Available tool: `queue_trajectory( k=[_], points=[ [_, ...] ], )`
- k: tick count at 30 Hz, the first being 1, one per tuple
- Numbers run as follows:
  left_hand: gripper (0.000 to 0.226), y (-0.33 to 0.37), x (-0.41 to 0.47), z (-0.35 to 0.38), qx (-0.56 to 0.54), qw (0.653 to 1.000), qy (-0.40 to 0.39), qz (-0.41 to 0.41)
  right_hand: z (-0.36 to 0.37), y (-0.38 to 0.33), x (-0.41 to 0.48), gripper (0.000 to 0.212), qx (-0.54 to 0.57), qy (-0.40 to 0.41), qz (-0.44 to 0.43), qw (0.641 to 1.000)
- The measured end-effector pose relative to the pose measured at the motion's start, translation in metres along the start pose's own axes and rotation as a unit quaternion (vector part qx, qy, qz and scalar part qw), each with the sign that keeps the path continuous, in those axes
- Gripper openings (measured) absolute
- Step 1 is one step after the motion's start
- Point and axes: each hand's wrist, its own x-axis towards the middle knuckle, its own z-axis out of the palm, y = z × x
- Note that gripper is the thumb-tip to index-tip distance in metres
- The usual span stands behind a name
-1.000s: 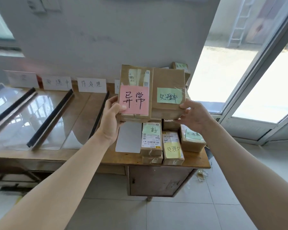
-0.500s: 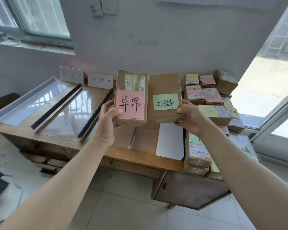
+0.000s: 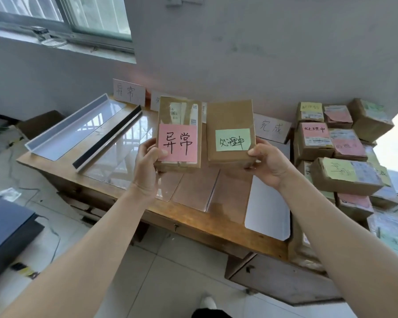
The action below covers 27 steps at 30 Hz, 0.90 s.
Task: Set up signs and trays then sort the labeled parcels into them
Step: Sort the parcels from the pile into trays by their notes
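Note:
My left hand (image 3: 147, 164) grips a brown parcel with a pink note (image 3: 179, 134) by its lower left corner. My right hand (image 3: 268, 162) grips a second brown parcel with a green note (image 3: 230, 131) by its lower right corner. Both are held upright, side by side, above the wooden table (image 3: 193, 221). White paper signs stand against the wall: one at the left (image 3: 128, 92), one at the right (image 3: 271, 127), others partly hidden behind the parcels. Clear and white trays lie flat on the table: a white-walled tray (image 3: 62, 138), a black-edged tray (image 3: 106, 143).
A pile of labeled brown parcels (image 3: 345, 157) fills the table's right end. A white sheet (image 3: 268, 212) and clear sheets (image 3: 193, 189) lie under my hands. A dark case (image 3: 7, 232) sits on the floor at the left, with cables beside it. A window is upper left.
The view has swung left and down, so the trays and left signs sit more centrally and the parcel pile has shifted right. The two held parcels have drawn slightly apart.

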Motion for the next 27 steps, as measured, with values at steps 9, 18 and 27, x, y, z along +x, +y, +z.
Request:
queue_trajectory(
  k=[9, 18, 27],
  points=[
    [0.065, -0.003, 0.049, 0.008, 0.016, 0.999, 0.042, -0.016, -0.001, -0.014, 0.076, 0.045, 0.047, -0.018, 0.023, 0.998],
    [0.064, 0.019, 0.103, -0.028, 0.026, 0.998, 0.049, -0.003, 0.041, -0.023, 0.128, 0.045, 0.028, -0.028, 0.014, 0.999],
    [0.058, 0.057, 0.189, -0.131, 0.050, 0.998, 0.024, -0.026, 0.144, -0.001, 0.192, 0.074, 0.036, -0.010, 0.005, 0.999]
  ],
)
